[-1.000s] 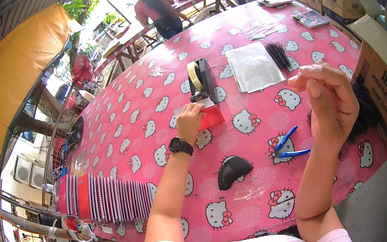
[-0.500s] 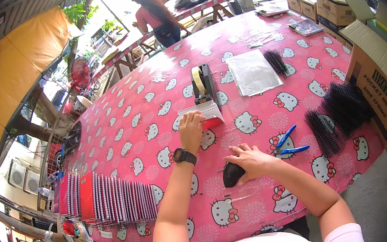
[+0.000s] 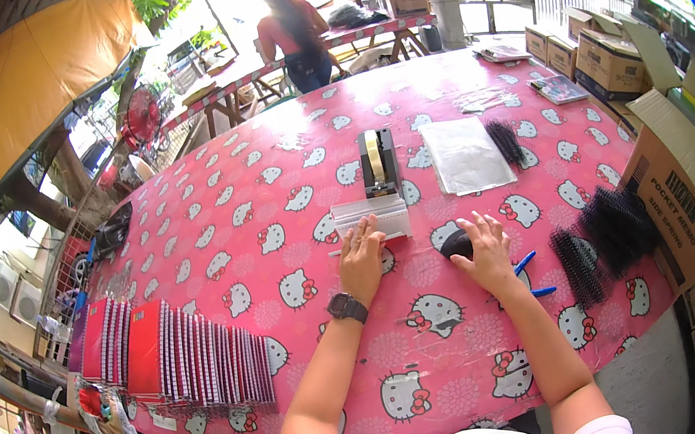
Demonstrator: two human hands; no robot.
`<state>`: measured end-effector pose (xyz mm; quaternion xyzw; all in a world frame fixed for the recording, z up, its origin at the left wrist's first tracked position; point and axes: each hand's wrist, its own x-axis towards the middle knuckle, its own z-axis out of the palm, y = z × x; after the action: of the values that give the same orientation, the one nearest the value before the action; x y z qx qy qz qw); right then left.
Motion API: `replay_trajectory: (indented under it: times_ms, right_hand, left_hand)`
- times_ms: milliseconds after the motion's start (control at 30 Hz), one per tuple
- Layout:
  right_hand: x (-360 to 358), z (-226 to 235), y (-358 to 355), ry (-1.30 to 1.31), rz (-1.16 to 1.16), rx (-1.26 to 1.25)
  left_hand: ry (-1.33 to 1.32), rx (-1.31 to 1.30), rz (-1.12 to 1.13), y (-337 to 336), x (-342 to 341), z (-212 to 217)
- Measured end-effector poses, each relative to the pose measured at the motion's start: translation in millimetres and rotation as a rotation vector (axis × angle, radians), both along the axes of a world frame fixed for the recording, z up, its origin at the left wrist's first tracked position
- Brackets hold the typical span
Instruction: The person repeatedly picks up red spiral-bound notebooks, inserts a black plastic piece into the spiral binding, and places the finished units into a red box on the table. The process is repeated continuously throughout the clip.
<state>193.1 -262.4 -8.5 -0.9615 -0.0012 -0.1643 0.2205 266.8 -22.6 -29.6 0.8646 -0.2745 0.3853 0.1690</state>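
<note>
My left hand (image 3: 362, 259) lies with its fingers stretched out over a small stack of white sheets with punched edges (image 3: 369, 210), and a strip of red cover (image 3: 398, 239) shows beneath. Just beyond the stack is a black tape dispenser (image 3: 389, 162) with a roll of pale tape. To the right, my right hand (image 3: 488, 255) grips a smooth, rounded black object (image 3: 456, 243) on the tabletop, thumb and fingers around its right side; its exact kind is unclear. Blue-handled pliers (image 3: 533, 275) lie beside my right wrist, partly hidden by it.
Red spiral notebooks (image 3: 148, 347) stand in a row at the left on the pink table (image 3: 442, 381). Clear plastic sleeves (image 3: 468, 156) lie beyond my right hand. Black spiral coils (image 3: 619, 223) are piled by an open carton (image 3: 685, 187) at right. A person (image 3: 295, 33) stands at a far table.
My right hand has moved forward and to the right with the black object. The left hand's fingers have flattened over the sheets. The whole view has shifted a little.
</note>
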Motion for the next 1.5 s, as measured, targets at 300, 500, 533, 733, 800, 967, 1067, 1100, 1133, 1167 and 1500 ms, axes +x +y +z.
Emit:
replay_trajectory:
  times_ms: [300,500,533,733,800,967,1067,1100,1133,1167,1500]
  right_hand:
    - [-10.1,-8.8,18.9,-0.08,0.161,0.015]
    - [27.4,-3.3,43.5,-0.138,0.286,0.511]
    - [36.9,-9.1,51.6,-0.135,0.258,0.56]
    - [54.2,-13.9,85.2,-0.062,0.192,0.749]
    - [54.2,-14.5,87.1,-0.05,0.188,0.756]
    - [40.8,-18.4,101.0,-0.096,0.152,0.588]
    - [38.2,-25.7,106.0,-0.217,0.145,0.563]
    - [38.2,-28.2,105.1,-0.244,0.152,0.566]
    - [40.0,-26.5,104.6,-0.278,0.161,0.572]
    - [42.8,-26.6,102.1,-0.245,0.179,0.669]
    - [55.9,-25.2,79.4,-0.043,0.338,0.764]
  left_hand:
    - [0.005,0.006,-0.032,6.6,-3.0,0.8]
    - [0.035,-0.023,-0.084,1.5,0.8,8.4]
    - [0.036,-0.027,-0.084,1.4,0.1,9.6]
    - [0.029,-0.028,-0.087,2.2,0.0,11.4]
    - [0.038,-0.032,-0.086,-0.5,0.7,12.3]
    - [0.041,-0.017,-0.058,-2.4,2.8,13.9]
    - [0.064,0.002,-0.027,-3.0,8.3,11.5]
    - [0.08,-0.01,-0.039,-3.1,8.2,10.0]
    - [0.089,-0.019,-0.05,-3.2,7.9,13.9]
    - [0.099,-0.028,-0.059,-3.4,7.2,17.5]
    - [0.425,0.092,-0.018,19.9,-7.7,47.8]
